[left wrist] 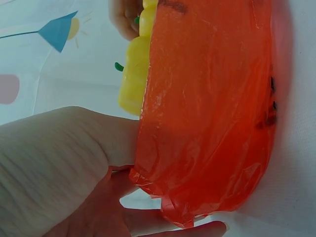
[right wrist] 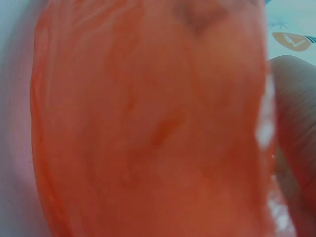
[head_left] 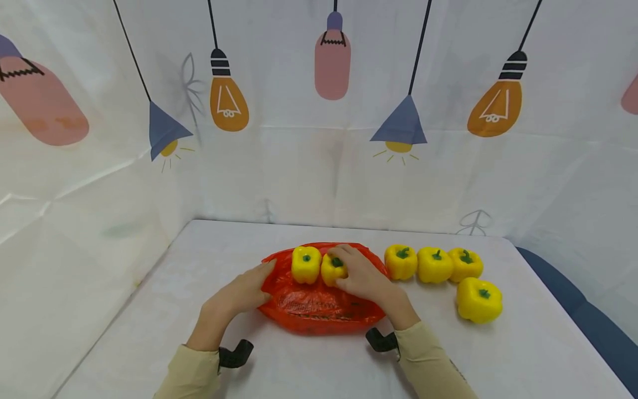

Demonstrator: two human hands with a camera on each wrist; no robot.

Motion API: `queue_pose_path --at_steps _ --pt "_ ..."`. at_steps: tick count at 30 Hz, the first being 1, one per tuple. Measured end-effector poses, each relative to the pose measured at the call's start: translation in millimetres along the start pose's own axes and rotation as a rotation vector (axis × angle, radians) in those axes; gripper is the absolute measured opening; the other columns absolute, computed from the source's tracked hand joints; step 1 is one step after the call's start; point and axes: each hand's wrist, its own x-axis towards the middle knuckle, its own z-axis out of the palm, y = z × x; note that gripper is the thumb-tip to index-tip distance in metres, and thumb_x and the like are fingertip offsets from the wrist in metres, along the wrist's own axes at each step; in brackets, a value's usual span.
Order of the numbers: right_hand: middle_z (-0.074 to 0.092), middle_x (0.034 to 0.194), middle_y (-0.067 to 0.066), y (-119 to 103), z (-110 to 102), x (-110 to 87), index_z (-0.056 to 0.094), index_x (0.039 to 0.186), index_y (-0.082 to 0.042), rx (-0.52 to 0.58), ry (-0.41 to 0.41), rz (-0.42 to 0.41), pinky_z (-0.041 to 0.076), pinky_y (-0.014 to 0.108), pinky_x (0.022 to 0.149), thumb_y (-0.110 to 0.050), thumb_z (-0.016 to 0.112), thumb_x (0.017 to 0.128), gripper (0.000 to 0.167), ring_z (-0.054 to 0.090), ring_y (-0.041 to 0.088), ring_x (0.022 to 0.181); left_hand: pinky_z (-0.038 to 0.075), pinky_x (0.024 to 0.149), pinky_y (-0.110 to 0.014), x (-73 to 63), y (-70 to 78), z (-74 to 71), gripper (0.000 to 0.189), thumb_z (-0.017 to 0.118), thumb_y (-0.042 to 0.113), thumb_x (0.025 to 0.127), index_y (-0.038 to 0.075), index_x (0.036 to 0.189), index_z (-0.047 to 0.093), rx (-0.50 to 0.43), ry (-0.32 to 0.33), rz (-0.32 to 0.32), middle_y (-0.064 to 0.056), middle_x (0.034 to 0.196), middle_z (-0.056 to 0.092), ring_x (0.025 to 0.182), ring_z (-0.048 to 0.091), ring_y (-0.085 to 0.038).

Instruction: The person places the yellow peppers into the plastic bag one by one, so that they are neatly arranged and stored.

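A red plastic bag (head_left: 319,305) lies on the table with two yellow bell peppers at its upper part. My left hand (head_left: 247,287) holds the bag's left edge; in the left wrist view the thumb (left wrist: 116,136) is at the rim and the fingers spread along the outside. My right hand (head_left: 361,274) grips one yellow bell pepper (head_left: 333,270) at the bag, right beside the other bell pepper (head_left: 306,265). Red film of the bag (right wrist: 148,123) fills most of the right wrist view, hiding the fingertips, with part of the hand (right wrist: 298,113) at the right.
Several more yellow bell peppers stand right of the bag: a row of three (head_left: 435,265) and one nearer bell pepper (head_left: 479,300). A white cloth covers the table (head_left: 199,255). A dark blue chair (head_left: 580,305) is beyond the right edge. Printed curtains hang behind.
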Motion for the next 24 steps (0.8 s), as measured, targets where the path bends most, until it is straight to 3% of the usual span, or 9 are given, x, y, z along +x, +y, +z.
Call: queue_pose_path --at_steps 11,24 --pt "0.044 0.153 0.001 1 -6 -8.2 0.048 0.145 -0.024 -0.025 0.003 0.026 0.044 0.048 0.113 -0.027 0.073 0.088 0.063 0.047 0.023 0.136 0.031 0.118 -0.061 -0.7 1.6 0.5 0.073 0.065 0.011 0.091 0.005 0.155 0.030 -0.001 -0.001 -0.004 -0.013 0.160 0.035 0.149 0.032 -0.037" --pt "0.041 0.157 0.003 9 -22 -33.3 0.043 0.150 -0.025 -0.015 -0.003 0.074 0.039 0.057 0.115 -0.028 0.069 0.091 0.065 0.039 0.030 0.145 0.032 0.117 -0.061 -1.5 1.9 2.2 0.075 0.066 0.012 0.091 0.006 0.156 0.030 0.007 0.000 -0.018 -0.014 0.161 0.034 0.148 0.032 -0.037"
